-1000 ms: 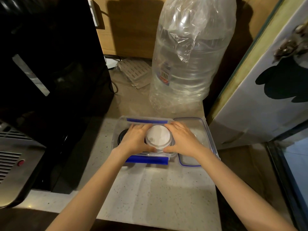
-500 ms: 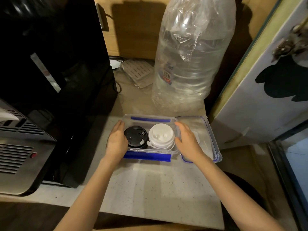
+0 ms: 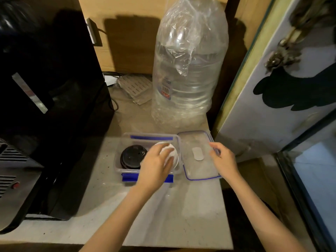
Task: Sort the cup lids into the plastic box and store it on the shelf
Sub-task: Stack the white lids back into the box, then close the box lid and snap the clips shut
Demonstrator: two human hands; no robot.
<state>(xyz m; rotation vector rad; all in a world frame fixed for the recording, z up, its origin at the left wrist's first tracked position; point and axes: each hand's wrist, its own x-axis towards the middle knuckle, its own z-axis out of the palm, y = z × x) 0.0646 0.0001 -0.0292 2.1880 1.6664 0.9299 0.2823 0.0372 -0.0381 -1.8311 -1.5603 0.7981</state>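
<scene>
Since half a second ago the left hand (image 3: 156, 164) has been moved from the plastic box (image 3: 127, 171) wall onto the white lids (image 3: 172, 153), fingers loosely spread; the right hand (image 3: 222, 159), half-open, has been brought to the box cover (image 3: 200, 168) at 3 o'clock; sorting seems finished, closing next.
</scene>
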